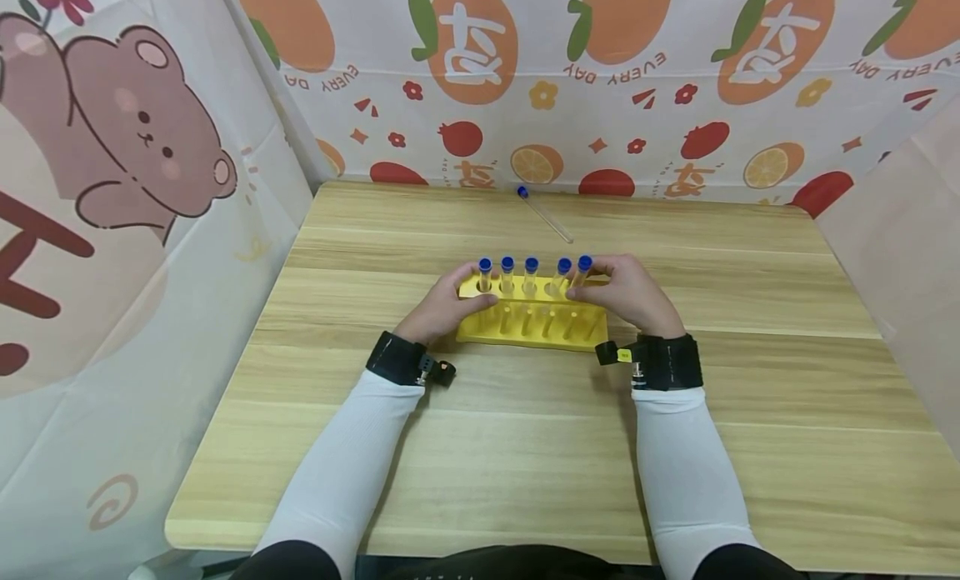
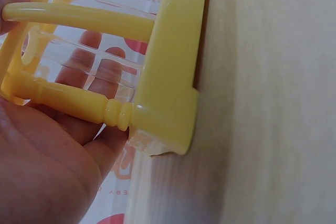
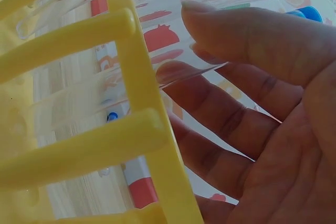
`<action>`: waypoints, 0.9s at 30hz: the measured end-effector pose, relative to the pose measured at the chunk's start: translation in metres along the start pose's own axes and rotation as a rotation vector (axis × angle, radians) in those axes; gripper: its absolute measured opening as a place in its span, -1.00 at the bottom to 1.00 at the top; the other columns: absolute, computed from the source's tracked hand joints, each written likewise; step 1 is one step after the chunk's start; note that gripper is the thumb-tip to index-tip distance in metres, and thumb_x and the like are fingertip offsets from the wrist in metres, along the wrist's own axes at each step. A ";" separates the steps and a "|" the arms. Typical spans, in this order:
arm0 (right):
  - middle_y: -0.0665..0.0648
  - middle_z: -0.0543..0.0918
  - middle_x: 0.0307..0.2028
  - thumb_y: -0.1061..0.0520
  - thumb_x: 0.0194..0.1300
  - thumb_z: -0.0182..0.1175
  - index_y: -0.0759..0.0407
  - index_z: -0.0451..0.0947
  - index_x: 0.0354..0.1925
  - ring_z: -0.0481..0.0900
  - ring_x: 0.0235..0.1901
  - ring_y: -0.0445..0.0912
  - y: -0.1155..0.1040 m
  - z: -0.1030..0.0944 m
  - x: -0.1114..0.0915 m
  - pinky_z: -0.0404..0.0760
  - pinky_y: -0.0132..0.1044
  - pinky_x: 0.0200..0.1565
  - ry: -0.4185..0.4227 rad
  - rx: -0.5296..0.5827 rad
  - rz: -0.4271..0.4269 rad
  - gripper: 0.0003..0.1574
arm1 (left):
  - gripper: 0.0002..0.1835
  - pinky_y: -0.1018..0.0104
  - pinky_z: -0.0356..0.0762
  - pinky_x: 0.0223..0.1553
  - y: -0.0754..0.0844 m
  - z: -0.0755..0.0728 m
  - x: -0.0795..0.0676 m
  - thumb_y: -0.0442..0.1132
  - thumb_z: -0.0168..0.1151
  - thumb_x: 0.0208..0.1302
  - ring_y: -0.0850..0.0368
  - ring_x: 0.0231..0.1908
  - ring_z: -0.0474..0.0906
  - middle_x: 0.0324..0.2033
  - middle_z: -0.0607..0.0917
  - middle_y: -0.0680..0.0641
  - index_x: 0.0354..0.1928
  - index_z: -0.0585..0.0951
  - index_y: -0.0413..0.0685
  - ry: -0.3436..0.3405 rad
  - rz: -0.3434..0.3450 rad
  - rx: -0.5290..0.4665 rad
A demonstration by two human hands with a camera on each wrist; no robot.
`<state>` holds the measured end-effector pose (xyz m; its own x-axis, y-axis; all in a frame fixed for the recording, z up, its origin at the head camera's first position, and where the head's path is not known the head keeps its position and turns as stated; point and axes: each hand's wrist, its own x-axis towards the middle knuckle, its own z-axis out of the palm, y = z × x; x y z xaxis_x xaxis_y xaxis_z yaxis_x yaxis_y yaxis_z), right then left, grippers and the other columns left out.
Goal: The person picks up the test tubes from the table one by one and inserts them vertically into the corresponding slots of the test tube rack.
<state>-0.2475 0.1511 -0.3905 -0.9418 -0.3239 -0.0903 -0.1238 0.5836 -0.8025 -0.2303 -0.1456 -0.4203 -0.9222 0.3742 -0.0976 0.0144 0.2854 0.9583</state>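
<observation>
A yellow test tube rack (image 1: 532, 340) stands on the wooden table, holding several clear test tubes (image 1: 530, 273) with blue caps. My left hand (image 1: 444, 307) grips the rack's left end; in the left wrist view, its fingers pass behind the end post (image 2: 79, 103). At the right end, my right hand (image 1: 633, 295) pinches a test tube (image 1: 583, 268) between thumb and fingers. That tube leans slightly, and its lower part is inside the rack in the right wrist view, where the rack's yellow top plate (image 3: 139, 66) stands beside the fingers.
Behind the rack, one more blue-capped tube (image 1: 551, 219) lies on the table (image 1: 525, 447). A fruit-print cloth (image 1: 570, 130) hangs along the table's far edge. A bear-print cloth (image 1: 150, 313) hangs on the left.
</observation>
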 end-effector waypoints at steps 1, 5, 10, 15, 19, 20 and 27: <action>0.05 0.70 0.01 -0.01 0.17 0.43 0.03 0.70 -0.24 0.54 0.13 0.04 0.000 0.000 0.000 0.55 0.05 0.12 -0.001 -0.001 0.001 -0.78 | -0.61 0.04 0.33 0.30 0.000 0.000 0.000 -0.16 0.28 0.34 -0.01 0.33 0.30 0.32 0.44 -0.11 0.16 0.50 -0.07 0.000 0.000 0.002; 0.06 0.70 0.01 -0.01 0.17 0.43 0.03 0.70 -0.23 0.54 0.13 0.04 0.000 0.000 0.000 0.55 0.05 0.13 -0.002 -0.001 0.004 -0.78 | -0.59 0.04 0.32 0.30 -0.001 0.000 0.000 -0.17 0.28 0.34 -0.02 0.34 0.29 0.32 0.44 -0.11 0.17 0.50 -0.08 0.001 0.009 0.001; 0.07 0.70 0.02 -0.02 0.16 0.44 0.03 0.70 -0.22 0.53 0.14 0.05 0.000 0.000 0.000 0.53 0.07 0.15 -0.004 -0.005 0.011 -0.77 | -0.57 0.03 0.35 0.28 -0.002 -0.001 0.000 -0.18 0.28 0.34 -0.03 0.33 0.30 0.32 0.44 -0.12 0.20 0.49 -0.08 0.001 0.017 -0.003; 0.07 0.69 0.02 0.00 0.16 0.44 0.03 0.70 -0.21 0.53 0.14 0.05 0.000 0.001 0.001 0.55 0.04 0.14 -0.008 -0.005 0.019 -0.76 | -0.58 0.03 0.32 0.31 -0.001 0.000 0.000 -0.18 0.28 0.34 -0.02 0.34 0.29 0.32 0.44 -0.11 0.20 0.49 -0.07 0.000 0.010 -0.003; 0.06 0.69 0.03 0.01 0.16 0.44 0.03 0.69 -0.19 0.53 0.13 0.05 0.000 0.001 0.001 0.57 0.02 0.11 -0.010 -0.010 0.021 -0.76 | -0.57 0.03 0.29 0.33 0.000 0.000 0.000 -0.17 0.28 0.34 -0.02 0.33 0.29 0.32 0.44 -0.11 0.20 0.49 -0.06 -0.002 0.005 -0.003; 0.06 0.69 0.03 0.01 0.16 0.44 0.03 0.69 -0.19 0.53 0.13 0.05 0.000 0.001 0.001 0.58 0.02 0.11 -0.011 -0.011 0.020 -0.75 | -0.57 0.03 0.29 0.33 0.000 -0.001 0.000 -0.17 0.29 0.33 -0.02 0.33 0.29 0.31 0.44 -0.11 0.20 0.49 -0.06 -0.002 0.004 -0.002; 0.06 0.69 0.02 0.02 0.16 0.44 0.04 0.70 -0.18 0.54 0.12 0.05 0.000 0.001 0.002 0.59 0.00 0.10 -0.013 -0.008 0.019 -0.75 | -0.60 0.03 0.29 0.33 0.000 -0.001 0.000 -0.18 0.29 0.33 -0.01 0.34 0.29 0.31 0.45 -0.10 0.17 0.50 -0.06 -0.002 0.009 -0.003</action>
<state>-0.2488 0.1497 -0.3912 -0.9399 -0.3223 -0.1131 -0.1084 0.5954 -0.7961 -0.2307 -0.1464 -0.4201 -0.9212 0.3786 -0.0898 0.0214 0.2798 0.9598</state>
